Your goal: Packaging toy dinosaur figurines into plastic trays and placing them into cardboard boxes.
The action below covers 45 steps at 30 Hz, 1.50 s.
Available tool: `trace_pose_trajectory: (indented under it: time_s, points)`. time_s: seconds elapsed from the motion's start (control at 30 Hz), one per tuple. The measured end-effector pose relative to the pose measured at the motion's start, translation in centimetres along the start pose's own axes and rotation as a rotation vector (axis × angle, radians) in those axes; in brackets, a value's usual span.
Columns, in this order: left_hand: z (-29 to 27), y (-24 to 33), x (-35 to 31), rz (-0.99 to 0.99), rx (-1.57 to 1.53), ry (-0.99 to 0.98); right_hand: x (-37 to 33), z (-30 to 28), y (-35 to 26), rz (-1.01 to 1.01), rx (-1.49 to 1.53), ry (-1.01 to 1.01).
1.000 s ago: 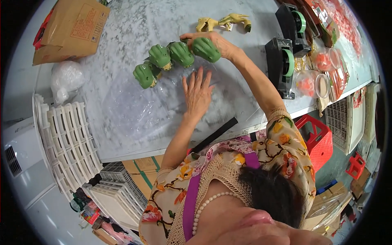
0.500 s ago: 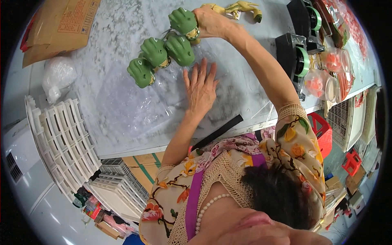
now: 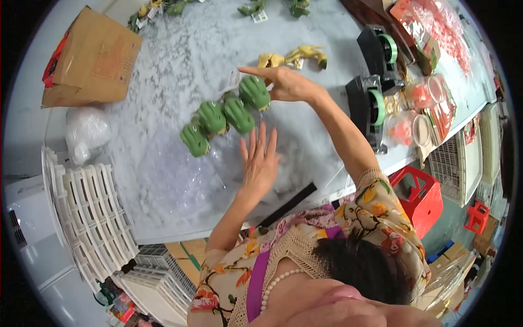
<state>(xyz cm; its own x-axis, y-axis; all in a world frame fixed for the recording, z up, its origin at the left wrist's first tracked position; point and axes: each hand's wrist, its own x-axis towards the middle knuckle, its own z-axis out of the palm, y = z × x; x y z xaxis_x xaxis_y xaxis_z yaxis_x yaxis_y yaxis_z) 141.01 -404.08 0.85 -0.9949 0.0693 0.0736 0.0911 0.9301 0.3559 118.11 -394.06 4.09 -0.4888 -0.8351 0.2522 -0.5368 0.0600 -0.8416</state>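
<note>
Several green dinosaur-head toys (image 3: 238, 114) lie clustered on the grey-white table, partly beside a clear plastic sheet or bag (image 3: 180, 169). My right hand (image 3: 289, 84) is at the far-right toy head (image 3: 254, 92). Its fingers stretch out flat behind that toy, past a white tag (image 3: 232, 82), and its thumb side is close to the toy's edge. Part of the contact is hidden. Just in front of the cluster, my left hand (image 3: 259, 166) lies flat with fingers spread, fingertips close to the middle toy. A yellow toy piece (image 3: 294, 56) lies beyond my right hand.
Black tape dispensers (image 3: 366, 103) with green rolls stand at right, beside clear jars (image 3: 406, 129) with orange-red contents. A cardboard box (image 3: 101, 62) and a white plastic bag (image 3: 87, 133) are at left. More green toys (image 3: 298, 7) lie at the far edge. White crates (image 3: 92, 218) stand near left.
The view has shifted, showing more of the table's far side. My right hand's fingers have straightened out behind the far-right toy. My left hand stays flat near the toys.
</note>
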Motion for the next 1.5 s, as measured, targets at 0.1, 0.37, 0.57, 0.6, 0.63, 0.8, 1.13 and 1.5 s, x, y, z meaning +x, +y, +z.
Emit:
trace_pose_trajectory:
  time_s: [0.1, 0.37, 0.57, 0.6, 0.63, 0.8, 1.13, 1.5]
  points:
    - [-9.0, 0.7, -0.9, 0.229, -0.370, -0.327, 1.5, -6.5, -0.7, 0.395, -0.155, -0.084]
    - [-16.5, -3.3, 29.7, 0.214, -0.190, -0.166, 7.2, -17.9, 16.8, 0.440, -0.896, 0.478]
    - [-0.6, -13.2, 44.1, 0.152, 0.286, -0.089, 9.4, -21.0, 20.3, 0.091, -1.196, 0.016]
    - [0.2, -13.3, 44.4, 0.156, 0.283, -0.096, 9.6, -21.6, 20.2, 0.131, -1.200, -0.164]
    - [0.9, -13.7, 44.2, 0.163, 0.355, -0.078, 9.6, -22.4, 19.9, 0.105, -1.176, -0.203]
    - [-2.4, -16.4, 41.9, -0.179, 0.250, -0.190, 9.3, -21.1, 19.9, 0.141, -1.420, -0.285]
    - [-24.5, -21.1, 15.4, 0.075, -1.724, 0.259, 5.2, -21.5, 4.4, 0.504, -0.616, 0.369]
    - [-12.8, -16.7, -6.0, 0.118, -2.422, 0.749, -14.5, 4.3, -10.9, 0.279, 0.406, 0.168]
